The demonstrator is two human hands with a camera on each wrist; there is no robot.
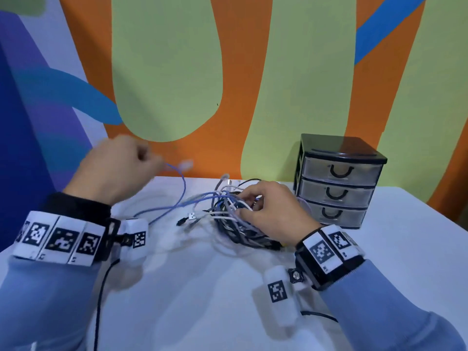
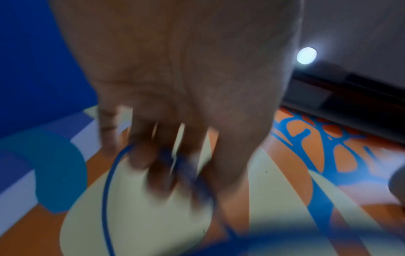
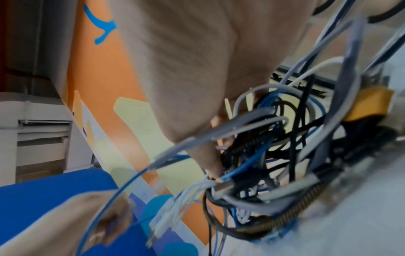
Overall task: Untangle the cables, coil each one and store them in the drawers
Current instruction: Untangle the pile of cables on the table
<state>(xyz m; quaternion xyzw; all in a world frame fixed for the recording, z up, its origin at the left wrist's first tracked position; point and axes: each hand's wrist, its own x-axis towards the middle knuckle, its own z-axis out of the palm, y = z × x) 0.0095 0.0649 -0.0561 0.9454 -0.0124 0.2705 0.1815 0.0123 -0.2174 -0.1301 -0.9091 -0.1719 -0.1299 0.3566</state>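
Note:
A tangle of blue, white, grey and black cables (image 1: 228,214) lies on the white table (image 1: 202,287), left of a small black drawer unit (image 1: 336,183) with three clear drawers, all closed. My left hand (image 1: 121,165) is raised above the table's far left and pinches a thin blue cable (image 1: 181,191) near its clear plug (image 1: 186,165); the left wrist view shows that blue cable (image 2: 107,190) looping from my curled fingers (image 2: 153,155). My right hand (image 1: 268,209) rests on the tangle (image 3: 274,147), fingers curled into the strands.
A painted orange, green and blue wall (image 1: 228,72) rises right behind the table. A black USB plug (image 1: 181,221) and a small white connector (image 1: 191,216) stick out on the tangle's left. The drawer unit stands at the back right, near the table's edge.

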